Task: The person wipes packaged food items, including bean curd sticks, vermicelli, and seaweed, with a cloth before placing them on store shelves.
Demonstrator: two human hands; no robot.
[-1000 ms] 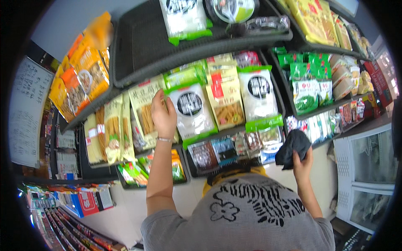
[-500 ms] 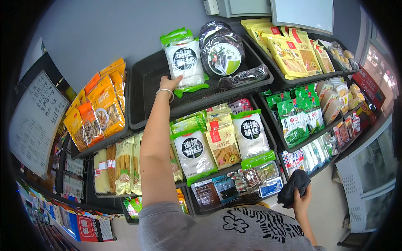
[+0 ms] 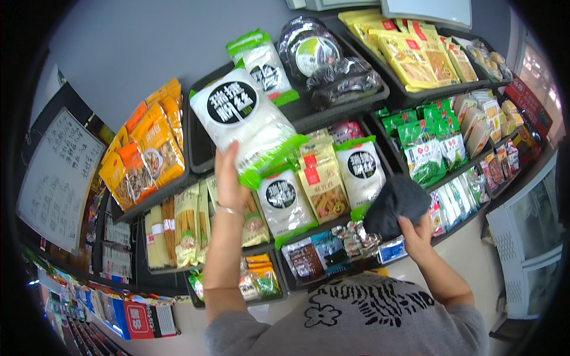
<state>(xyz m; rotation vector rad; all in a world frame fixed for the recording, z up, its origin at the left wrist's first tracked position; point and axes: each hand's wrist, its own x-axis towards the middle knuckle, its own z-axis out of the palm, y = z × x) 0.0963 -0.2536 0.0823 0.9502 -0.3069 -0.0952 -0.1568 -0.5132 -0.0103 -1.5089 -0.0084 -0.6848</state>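
My left hand (image 3: 230,178) grips a bag of glass noodles (image 3: 243,121), clear and white with green ends. The bag is tilted and held in front of the upper black tray (image 3: 200,145). Behind it, a similar bag (image 3: 261,62) leans in that tray beside dark round packages (image 3: 312,50) and a dark wrapped bundle (image 3: 344,80). My right hand (image 3: 418,237) is closed on a bunched black cloth (image 3: 395,204), in front of the lower trays. The cloth hides part of the small packets behind it.
Orange bags of dried goods (image 3: 151,148) stand in a tray at left, yellow bags (image 3: 409,53) at upper right, green packets (image 3: 421,148) below them. Lower trays hold noodle bundles (image 3: 160,237) and a bag of tofu sticks (image 3: 323,190). A whiteboard (image 3: 59,178) stands at far left.
My left hand has lifted the bag of glass noodles out of the upper tray and brought it nearer. My right hand has moved up and left with the black cloth.
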